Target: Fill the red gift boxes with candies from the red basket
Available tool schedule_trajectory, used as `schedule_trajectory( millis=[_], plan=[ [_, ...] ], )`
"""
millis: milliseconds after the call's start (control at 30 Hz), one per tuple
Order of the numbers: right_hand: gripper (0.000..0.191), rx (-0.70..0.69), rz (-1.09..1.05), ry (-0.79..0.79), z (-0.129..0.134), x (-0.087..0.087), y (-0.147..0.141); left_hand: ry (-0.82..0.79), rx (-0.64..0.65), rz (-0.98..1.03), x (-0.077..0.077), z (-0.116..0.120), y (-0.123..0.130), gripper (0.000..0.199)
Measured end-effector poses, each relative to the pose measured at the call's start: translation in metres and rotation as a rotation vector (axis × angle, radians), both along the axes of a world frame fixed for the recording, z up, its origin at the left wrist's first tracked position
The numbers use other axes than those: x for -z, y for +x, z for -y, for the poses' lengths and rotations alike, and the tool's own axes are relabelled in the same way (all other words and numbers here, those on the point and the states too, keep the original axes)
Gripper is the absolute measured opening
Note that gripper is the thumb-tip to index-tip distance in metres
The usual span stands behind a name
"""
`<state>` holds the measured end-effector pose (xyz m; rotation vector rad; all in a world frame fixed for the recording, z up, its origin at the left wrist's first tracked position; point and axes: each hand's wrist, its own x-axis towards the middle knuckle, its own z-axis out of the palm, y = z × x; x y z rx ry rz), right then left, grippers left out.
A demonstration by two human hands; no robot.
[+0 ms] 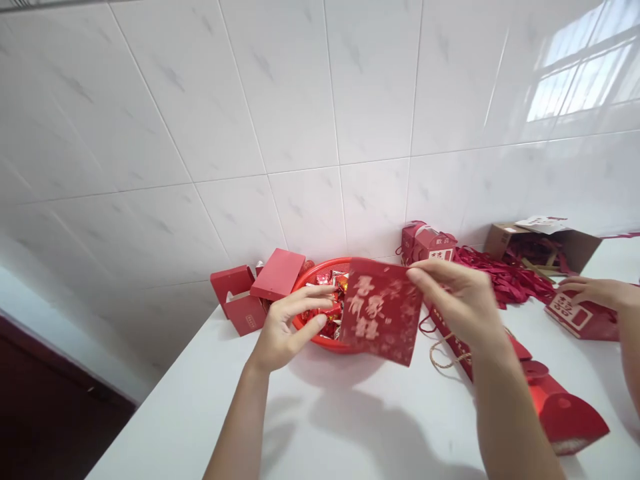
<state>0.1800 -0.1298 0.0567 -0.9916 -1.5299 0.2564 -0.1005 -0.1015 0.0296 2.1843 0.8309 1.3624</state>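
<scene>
My right hand [457,300] pinches the upper right corner of a flat red paper piece with pale gold characters [383,313]; whether it is a card, a bag or a folded box I cannot tell. It hangs in front of the right part of a red plastic basket [317,341], hiding that side. Wrapped sweets [325,279] in red and gold fill the basket. At the basket's left, my left hand [290,327] is open over the rim, fingers spread toward the sweets. It holds nothing that I can see.
Red boxes [246,310] stand left of the basket. Right of it are a red gift box [427,243], dark red ribbons [493,273], a cardboard box [583,250] and red packages [565,407] on the white table [210,373]. Another person's hand [597,293] touches a red box [580,317]. Tiled wall behind.
</scene>
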Motion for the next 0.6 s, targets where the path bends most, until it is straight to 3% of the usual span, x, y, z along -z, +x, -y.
schedule_trajectory(
  millis=[167, 233, 267, 433, 600],
  plan=[
    [0.02, 0.685, -0.146, 0.201, 0.024, -0.024, 0.064, 0.048, -0.074, 0.12, -0.01, -0.004, -0.019, 0.013],
    [0.017, 0.928, -0.021, 0.166, 0.022, -0.033, 0.093, 0.074, -0.132, 0.163, -0.012, -0.005, -0.028, 0.012],
    [0.014, 0.969, 0.009, 0.087, 0.018, -0.037, 0.106, 0.089, -0.166, 0.188, -0.012, -0.006, -0.033, 0.012],
    [0.011, 0.921, 0.197, -0.459, -0.018, -0.036, 0.147, 0.177, -0.345, 0.359, -0.014, -0.01, -0.052, 0.005],
    [0.018, 0.658, 0.078, -0.855, -0.054, 0.001, 0.162, 0.222, -0.566, 0.594, -0.016, -0.02, -0.071, 0.004]
  ],
)
